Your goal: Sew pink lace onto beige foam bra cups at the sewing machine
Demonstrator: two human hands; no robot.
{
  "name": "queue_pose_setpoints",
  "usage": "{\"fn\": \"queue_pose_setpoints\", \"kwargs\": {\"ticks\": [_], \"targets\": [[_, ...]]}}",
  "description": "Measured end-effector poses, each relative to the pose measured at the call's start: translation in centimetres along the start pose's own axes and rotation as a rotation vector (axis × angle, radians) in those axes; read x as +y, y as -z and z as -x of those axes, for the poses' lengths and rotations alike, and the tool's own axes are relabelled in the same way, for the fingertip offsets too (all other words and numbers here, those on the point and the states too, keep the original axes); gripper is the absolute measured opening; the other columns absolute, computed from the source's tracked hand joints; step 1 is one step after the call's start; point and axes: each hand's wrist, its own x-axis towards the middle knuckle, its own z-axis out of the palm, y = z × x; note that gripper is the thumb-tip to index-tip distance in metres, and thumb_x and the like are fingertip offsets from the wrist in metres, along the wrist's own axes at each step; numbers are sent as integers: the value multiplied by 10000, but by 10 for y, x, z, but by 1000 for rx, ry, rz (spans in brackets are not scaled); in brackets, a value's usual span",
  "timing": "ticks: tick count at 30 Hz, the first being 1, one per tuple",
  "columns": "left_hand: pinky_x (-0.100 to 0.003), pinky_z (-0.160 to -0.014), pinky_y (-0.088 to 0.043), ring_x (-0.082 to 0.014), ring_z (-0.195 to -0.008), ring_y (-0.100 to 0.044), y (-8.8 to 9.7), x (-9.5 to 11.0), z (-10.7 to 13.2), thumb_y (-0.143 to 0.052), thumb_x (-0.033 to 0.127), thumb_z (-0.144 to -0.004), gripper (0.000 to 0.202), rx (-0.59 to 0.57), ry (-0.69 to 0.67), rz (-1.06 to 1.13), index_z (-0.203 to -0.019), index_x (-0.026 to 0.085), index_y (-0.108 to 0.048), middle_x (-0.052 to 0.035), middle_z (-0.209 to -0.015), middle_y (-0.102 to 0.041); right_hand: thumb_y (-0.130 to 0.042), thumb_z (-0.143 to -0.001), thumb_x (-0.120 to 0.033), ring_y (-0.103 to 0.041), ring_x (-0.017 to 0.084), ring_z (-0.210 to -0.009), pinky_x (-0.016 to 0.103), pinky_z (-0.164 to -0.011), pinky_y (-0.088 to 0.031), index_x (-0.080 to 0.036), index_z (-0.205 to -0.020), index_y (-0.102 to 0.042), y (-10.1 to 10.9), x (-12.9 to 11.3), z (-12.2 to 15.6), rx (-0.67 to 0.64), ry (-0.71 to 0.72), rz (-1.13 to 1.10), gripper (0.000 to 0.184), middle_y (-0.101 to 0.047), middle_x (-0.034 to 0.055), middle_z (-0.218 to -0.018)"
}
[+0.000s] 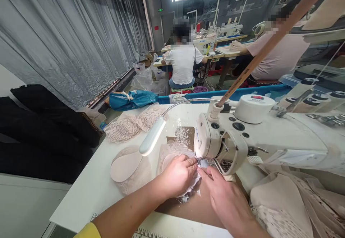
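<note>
My left hand (178,175) is curled on a beige lace bra piece (168,155), pinching its edge right at the needle of the white sewing machine (229,141). Beside it, my right hand (225,195) lies with fingers together, its fingertips pressing the same lace edge under the presser foot. A padded cup (126,166) of the piece rests to the left on the white table (88,191). The needle itself is partly hidden by the machine head.
A flexible white lamp (152,137) hangs over the work. More lace pieces (129,124) lie further back, and a beige pile (291,202) sits at right. Black fabric (40,130) is stacked at left. Two people sit at sewing stations behind.
</note>
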Motion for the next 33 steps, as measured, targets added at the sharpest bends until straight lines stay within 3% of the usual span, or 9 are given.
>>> {"fn": "queue_pose_setpoints", "kwargs": {"ticks": [4,10,16,22,26,28,30,32,33], "targets": [[-382,-803,-458,-241,-917,-582,-4,-4,5,-426,153,-894,318,-14,-49,-256,-1151,90,-602,-162,-1164,-641,-443,-735,30,-619,199,-619,306,-537,-503,-245,-1144,-701,-8,0,3,40,-13,-15,556,-696,86,-913],[-356,-769,-484,-218,-847,-570,-6,-7,4,-456,189,-902,283,62,2,-270,-1116,137,-634,-97,-1076,-680,-449,-749,-8,-565,154,-537,268,-457,-435,-255,-1167,-686,-14,6,6,58,19,-26,541,-695,64,-938],[-506,-971,-410,-336,-1229,-435,-3,-5,5,-484,233,-887,339,75,121,-363,-1203,198,-600,-77,-1278,-593,-415,-771,2,-506,106,-464,260,-437,-399,-273,-1217,-647,-16,16,9,35,61,-46,573,-688,38,-1049],[-645,-1040,-280,-409,-1315,-336,1,0,6,-464,246,-874,418,21,295,-407,-1283,218,-546,-81,-1410,-476,-376,-823,-18,-582,139,-555,260,-487,-437,-201,-1168,-671,-15,17,8,131,99,-142,489,-688,48,-862],[-670,-1080,-190,-409,-1354,-294,9,2,9,-497,189,-795,454,29,394,-324,-1239,223,-584,-51,-1425,-470,-344,-889,-71,-615,156,-620,280,-568,-479,-155,-1042,-714,-10,17,6,248,114,-185,409,-702,80,-878],[-671,-1094,-148,-402,-1371,-274,16,4,17,-536,161,-727,430,-43,373,-224,-1135,235,-649,-24,-1419,-480,-354,-900,-93,-627,175,-676,294,-598,-484,-141,-999,-716,-9,18,6,305,132,-193,379,-705,91,-881],[-652,-1108,-136,-386,-1379,-276,24,10,28,-573,166,-686,374,-194,270,-70,-1032,238,-694,-4,-1400,-503,-368,-901,-104,-626,183,-720,299,-620,-483,-137,-985,-705,-8,20,8,337,160,-224,348,-703,92,-892],[-572,-1135,-189,-334,-1344,-367,29,18,40,-579,166,-677,323,-284,120,103,-962,230,-715,-3,-1335,-566,-378,-899,-106,-614,176,-741,294,-631,-479,-149,-1003,-683,-7,20,10,311,199,-290,325,-691,82,-902],[-514,-1141,-231,-295,-1296,-441,32,22,44,-565,157,-685,311,-265,62,169,-947,223,-718,-9,-1286,-603,-378,-899,-104,-605,173,-752,291,-638,-477,-162,-1019,-670,-6,20,11,279,219,-334,321,-681,75,-901]]}}
